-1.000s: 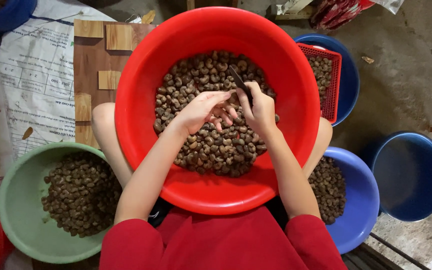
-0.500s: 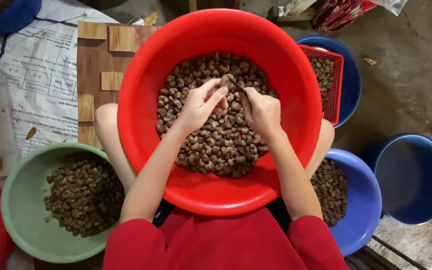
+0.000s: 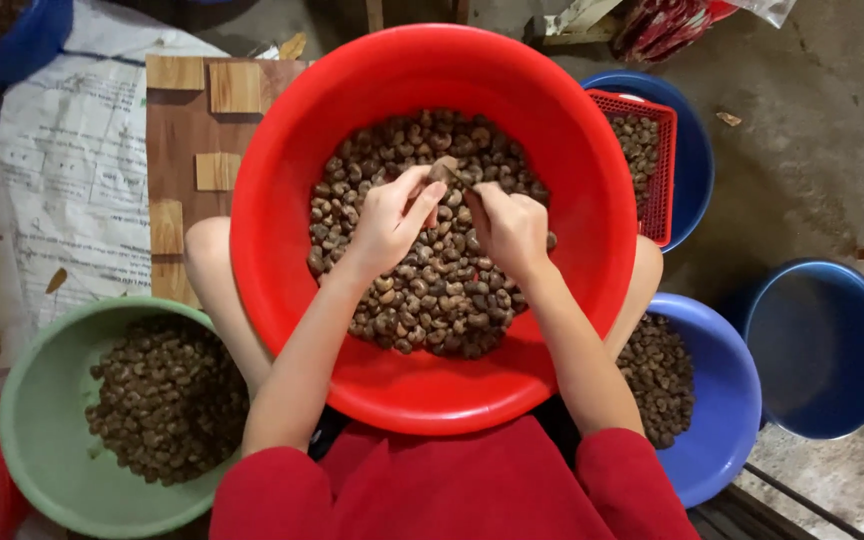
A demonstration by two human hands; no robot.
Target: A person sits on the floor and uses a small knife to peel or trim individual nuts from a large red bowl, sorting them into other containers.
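Note:
A big red basin [image 3: 282,150] rests on my lap, half full of brown cashew nuts [image 3: 422,290]. Over the pile, my left hand [image 3: 387,220] pinches one nut [image 3: 443,170] between thumb and fingers. My right hand [image 3: 510,228] is closed round a small dark tool whose tip meets that nut; most of the tool is hidden in the fist. Both hands touch at the nut.
A green bowl [image 3: 32,400] of nuts sits at lower left, and a blue bowl [image 3: 727,400] of nuts at lower right. A red mesh basket [image 3: 652,165] lies in another blue bowl behind. An empty blue tub [image 3: 822,345] stands right. A wooden board [image 3: 187,130] and printed sack lie left.
My left hand picked a nut from the pile and raised it. My right hand swung the dark tool down from upright until its tip met the nut.

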